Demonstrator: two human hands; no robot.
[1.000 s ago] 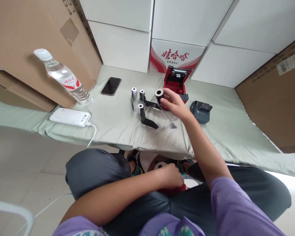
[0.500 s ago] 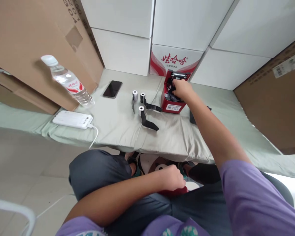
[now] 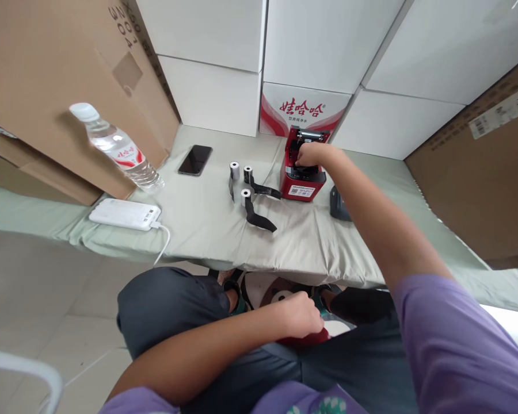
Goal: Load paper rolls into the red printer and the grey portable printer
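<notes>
My right hand [image 3: 313, 155] reaches into the open top of a small red label or receipt printer [image 3: 301, 190] on the covered table. Its fingers are curled down inside the housing, and whatever they grip is hidden. My left hand [image 3: 302, 315] rests closed over my lap, knuckles up, against a red thing [image 3: 306, 338] that is mostly covered. Left of the printer stand three small paper rolls, a rear left one [image 3: 235, 171], a rear right one [image 3: 247, 175] and a front one [image 3: 246, 198], each with a loose dark strip trailing.
A black phone [image 3: 195, 160], a white power bank [image 3: 125, 214] with a cable, and a water bottle [image 3: 118, 149] are on the left. A dark device [image 3: 339, 206] lies right of the printer. White boxes [image 3: 216, 95] line the back; cardboard boxes [image 3: 487, 172] flank the table.
My right hand has turned and sunk deeper into the printer; the white ring seen beside its fingers is now hidden. The left hand stays on my lap. The view has shifted slightly.
</notes>
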